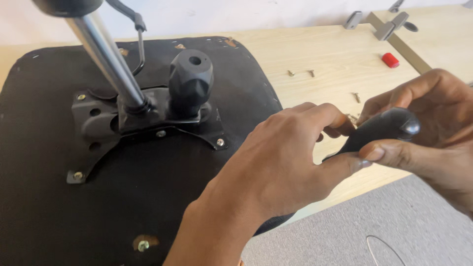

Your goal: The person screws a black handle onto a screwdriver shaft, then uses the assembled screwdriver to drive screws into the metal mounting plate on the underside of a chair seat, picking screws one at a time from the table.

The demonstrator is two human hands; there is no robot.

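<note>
A: what's in the hands? 
B: both pinch a black plastic handle (382, 129), right of the upturned chair seat (59, 207). Right hand (433, 133) grips the rounded end, left hand (281, 162) has thumb and fingertips closed on its narrow end. Loose screws (300, 73) lie beyond.

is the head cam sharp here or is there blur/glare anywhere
Head view: even, soft daylight, faint shadows. A bright glare streak runs down the chrome column. The seat underside and screws look sharp; the left hand, right hand and the black handle they hold are slightly soft.
</note>
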